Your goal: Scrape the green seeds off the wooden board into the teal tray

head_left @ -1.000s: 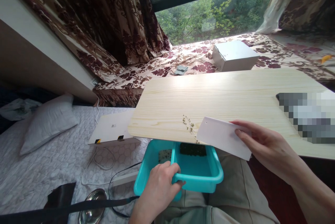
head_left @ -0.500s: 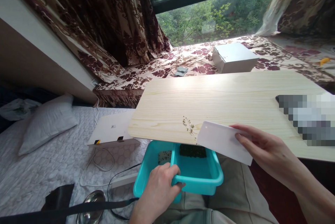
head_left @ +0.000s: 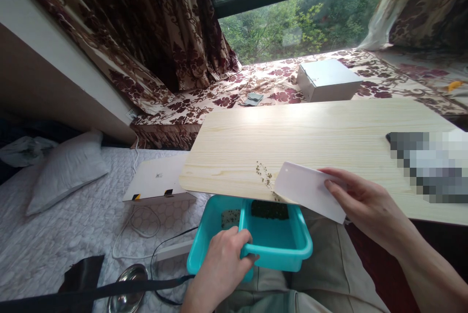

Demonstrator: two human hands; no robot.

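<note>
My right hand (head_left: pixel 361 203) grips a white plastic scraper (head_left: pixel 307 190) by its right end. The scraper's lower edge rests on the pale wooden tabletop (head_left: pixel 314 132) near the front edge. Just left of it lies a small trail of greenish seeds (head_left: pixel 263 173). Below the table edge, my left hand (head_left: pixel 223 264) is closed on the rim of a turquoise plastic tray (head_left: pixel 283 249) held over my lap. The tray has two compartments, each with dark seeds at its far end.
A white box (head_left: pixel 325 79) sits on the flowered window seat behind the table. A blurred-out object (head_left: pixel 427 164) lies at the table's right. On the bed at left are a pillow (head_left: pixel 66 169), a flat white carton (head_left: pixel 157 181), cables and a metal bowl (head_left: pixel 127 291).
The scraper dipped slightly toward the table edge and came back up a little; otherwise both hands and the tray stay where they were.
</note>
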